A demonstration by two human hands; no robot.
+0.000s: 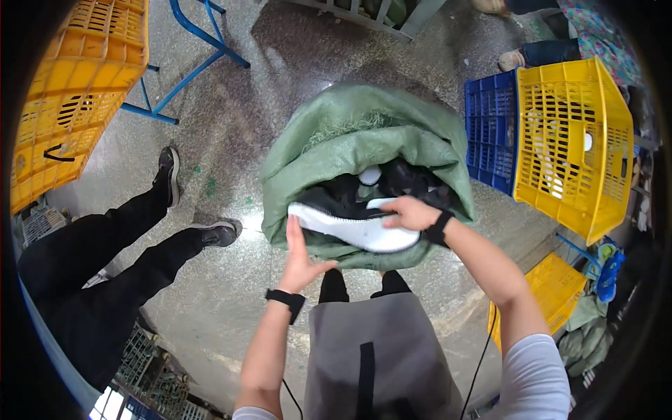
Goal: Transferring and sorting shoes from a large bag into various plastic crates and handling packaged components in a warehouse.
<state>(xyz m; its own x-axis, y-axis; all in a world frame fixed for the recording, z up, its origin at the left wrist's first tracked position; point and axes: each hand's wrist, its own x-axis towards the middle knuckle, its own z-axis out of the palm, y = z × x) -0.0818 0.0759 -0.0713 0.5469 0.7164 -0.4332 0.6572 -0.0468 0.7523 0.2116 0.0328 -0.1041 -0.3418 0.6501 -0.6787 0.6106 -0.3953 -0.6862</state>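
A shoe [357, 229] with a white sole and what looks like a black upper lies on its side across the mouth of a green woven sack [364, 150]. My right hand [411, 214] is closed on the shoe's right end, its fingers bent over the edge of the sole. At the other end, my left hand [299, 259] has its fingers stretched out, with the fingertips against the sole and the thumb apart. Black shoes [406, 178], partly hidden by the sack's rolled rim, fill the opening behind, with a small white round piece [369, 175] among them.
Yellow crates [80, 91] are stacked at the left beside a blue metal frame [199, 56]. At the right stand a blue crate [490, 133] and a yellow crate [560, 140]. Another person's legs [126, 241] are close on the left; someone else is at the far right.
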